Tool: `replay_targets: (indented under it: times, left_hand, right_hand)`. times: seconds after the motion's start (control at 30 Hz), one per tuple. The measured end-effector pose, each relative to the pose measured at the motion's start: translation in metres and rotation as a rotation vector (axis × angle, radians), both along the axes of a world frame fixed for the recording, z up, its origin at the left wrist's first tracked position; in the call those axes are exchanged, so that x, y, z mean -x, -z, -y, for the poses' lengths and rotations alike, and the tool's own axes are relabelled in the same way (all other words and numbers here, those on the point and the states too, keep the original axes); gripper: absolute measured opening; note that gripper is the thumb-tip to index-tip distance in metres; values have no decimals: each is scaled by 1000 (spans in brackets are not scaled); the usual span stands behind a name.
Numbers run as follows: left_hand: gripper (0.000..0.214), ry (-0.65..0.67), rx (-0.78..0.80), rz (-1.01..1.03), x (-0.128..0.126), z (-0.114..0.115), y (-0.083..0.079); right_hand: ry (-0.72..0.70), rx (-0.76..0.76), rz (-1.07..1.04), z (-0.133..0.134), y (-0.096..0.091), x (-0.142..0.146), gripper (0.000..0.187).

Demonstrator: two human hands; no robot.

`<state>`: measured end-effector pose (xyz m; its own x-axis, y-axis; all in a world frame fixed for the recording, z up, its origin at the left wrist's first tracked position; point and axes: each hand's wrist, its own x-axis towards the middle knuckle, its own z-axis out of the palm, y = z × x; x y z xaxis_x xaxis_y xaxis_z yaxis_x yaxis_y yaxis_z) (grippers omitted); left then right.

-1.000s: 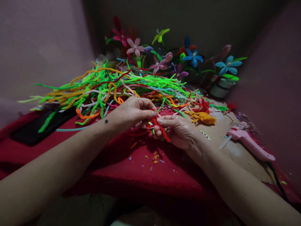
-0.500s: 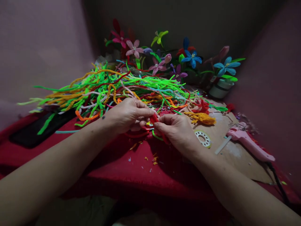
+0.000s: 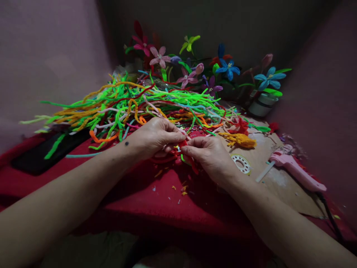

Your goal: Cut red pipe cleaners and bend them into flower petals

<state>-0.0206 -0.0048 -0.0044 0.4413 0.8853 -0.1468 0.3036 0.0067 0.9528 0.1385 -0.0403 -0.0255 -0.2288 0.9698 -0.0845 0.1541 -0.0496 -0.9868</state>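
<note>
Between my two hands is a red pipe cleaner (image 3: 193, 163), partly hidden by the fingers, its end hanging below them. My left hand (image 3: 160, 138) pinches its upper part between thumb and forefinger. From the other side my right hand (image 3: 205, 150) grips it, the fingertips almost touching those of the left. Right behind the hands lies a big heap of pipe cleaners (image 3: 178, 97) in green, orange, red, pink and white. A mustard fuzzy bundle (image 3: 242, 140) rests to the right of my right hand, beside a white ring with holes (image 3: 241, 164).
On the cardboard (image 3: 281, 193) at right lies a pink glue gun (image 3: 297, 169) with its cord. Fuzzy flowers (image 3: 228, 69) stand at the back, near a small jar (image 3: 262, 105). A black flat object (image 3: 36, 158) lies at left. Scraps (image 3: 184, 190) dot the red cloth (image 3: 156, 201).
The fingers have shifted slightly on the red pipe cleaner, and its lower end now shows more clearly beneath my right hand. My left hand has moved a little to the right.
</note>
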Motion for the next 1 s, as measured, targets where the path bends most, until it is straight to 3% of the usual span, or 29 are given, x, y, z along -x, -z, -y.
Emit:
replay_targets:
  times: [0.07, 0.17, 0.3, 0.37, 0.43, 0.57, 0.63, 0.73, 0.77, 0.9, 1.0]
  left_hand:
    - [20, 15, -126, -67, -2, 2, -4]
    - [15, 49, -466, -224, -3, 4, -5]
    - [17, -39, -966, -500, -5, 7, 3]
    - [19, -97, -1063, -525, -6, 9, 5]
    - [20, -130, -938, -413, -7, 12, 4]
    - [25, -76, -401, -164, -8, 15, -4]
    - [23, -124, -401, -146, -10, 18, -5]
    - [14, -244, -606, -153, -14, 21, -6]
    - [14, -259, -603, -134, -14, 21, -6]
    - [25, -181, -185, 67, -10, 14, -8]
    - [22, -91, -62, 137, -7, 8, -7]
  right_hand:
    - [-69, 42, -41, -1, 1, -1, 22]
    - [-123, 44, -28, 0, 2, -1, 25]
    - [-31, -24, 41, 2, 2, 2, 27]
    - [-5, -29, 23, 3, 1, 3, 26]
    - [7, -44, -5, 4, 0, 3, 25]
    - [52, -117, 16, 4, -1, 2, 26]
    - [65, -114, 18, 5, -1, 2, 26]
    - [68, -95, -40, 5, -2, 3, 27]
    - [58, -91, -57, 5, -2, 4, 27]
    - [-11, -55, -100, 5, -5, 4, 27]
    - [-55, -8, -201, 4, -4, 1, 26]
